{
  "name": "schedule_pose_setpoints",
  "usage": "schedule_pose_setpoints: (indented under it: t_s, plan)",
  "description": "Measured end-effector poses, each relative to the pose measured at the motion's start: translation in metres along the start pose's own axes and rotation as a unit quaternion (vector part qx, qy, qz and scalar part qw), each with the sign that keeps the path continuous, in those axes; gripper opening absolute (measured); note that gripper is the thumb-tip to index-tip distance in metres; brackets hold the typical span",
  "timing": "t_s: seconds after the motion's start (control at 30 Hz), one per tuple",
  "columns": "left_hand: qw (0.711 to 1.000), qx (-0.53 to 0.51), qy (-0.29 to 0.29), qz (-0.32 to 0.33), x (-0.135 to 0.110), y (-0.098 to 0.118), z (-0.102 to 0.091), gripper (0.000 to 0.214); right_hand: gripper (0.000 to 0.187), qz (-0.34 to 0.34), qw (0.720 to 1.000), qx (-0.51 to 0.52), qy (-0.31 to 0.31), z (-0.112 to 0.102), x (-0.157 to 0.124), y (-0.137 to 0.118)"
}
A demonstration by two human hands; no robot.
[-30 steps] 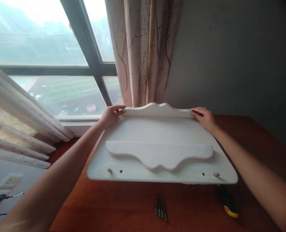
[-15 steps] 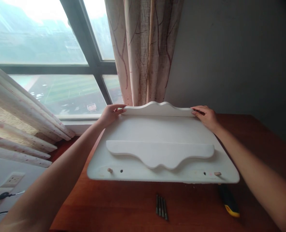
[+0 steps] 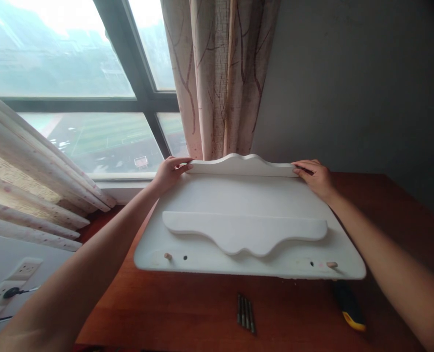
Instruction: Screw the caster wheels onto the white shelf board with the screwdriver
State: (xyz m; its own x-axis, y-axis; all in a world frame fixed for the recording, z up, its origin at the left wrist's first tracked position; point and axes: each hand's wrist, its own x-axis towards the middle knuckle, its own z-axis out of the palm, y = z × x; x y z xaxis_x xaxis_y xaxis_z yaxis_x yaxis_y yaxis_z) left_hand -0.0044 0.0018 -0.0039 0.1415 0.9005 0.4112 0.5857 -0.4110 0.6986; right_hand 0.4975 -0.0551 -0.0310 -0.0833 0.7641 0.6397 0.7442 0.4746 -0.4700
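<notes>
**Wavy strip on the board's far edge, a hand at each end**

Step in hand, as I read it: lining up the wavy strip [image 3: 240, 165] along the far edge of the white board [image 3: 246, 198]. The strip stands on its long edge, about upright, touching the board as far as I can see. My left hand [image 3: 167, 173] is at its left end, fingers curled round the end w/ thumb on the near side, so clamped on it. My right hand [image 3: 317, 177] covers the right end, fingers together and laid flat over the top. Thumb's hidden, so I can't tell if that's a grip or just a press.

The board sits on the worktop [image 3: 165, 308]. A second wavy piece [image 3: 244, 232] lies flat mid-board, untouched. There's a peg [image 3: 168, 255] plus a hole near each front corner. In front of the board are a small bunch of metal pins [image 3: 245, 320] and a yellow-black tool [image 3: 349, 305], both well apart from my hands.

Next move, my guess: it needs an even hold at both ends so the strip doesn't tip or slide off the edge. Both hands are busy — reaching for anything else means freeing one w/o letting the strip drop. Whatever joins strip to board is hidden.
</notes>
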Motion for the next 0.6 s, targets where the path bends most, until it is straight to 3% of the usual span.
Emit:
schedule_pose_setpoints:
  t_s: [0.17,0.33,0.47,0.6]
  plan:
    - [1.0,-0.009,0.001,0.001,0.001,0.004,0.001,0.045,0.028,0.013,1.0,0.009,0.004,0.002,0.0,-0.004]
    - [0.998,-0.048,0.04,-0.027,0.003,0.011,0.003,0.053,0.034,0.035,0.997,0.019,0.071,-0.008,0.023,-0.023]
    - [0.994,-0.085,0.06,-0.019,-0.002,0.013,-0.001,0.049,0.03,-0.005,1.0,0.004,0.029,-0.03,0.035,-0.035]
    - [0.998,-0.042,0.034,0.016,-0.016,0.017,-0.012,0.04,0.026,-0.035,0.999,-0.006,-0.023,-0.045,0.018,-0.038]
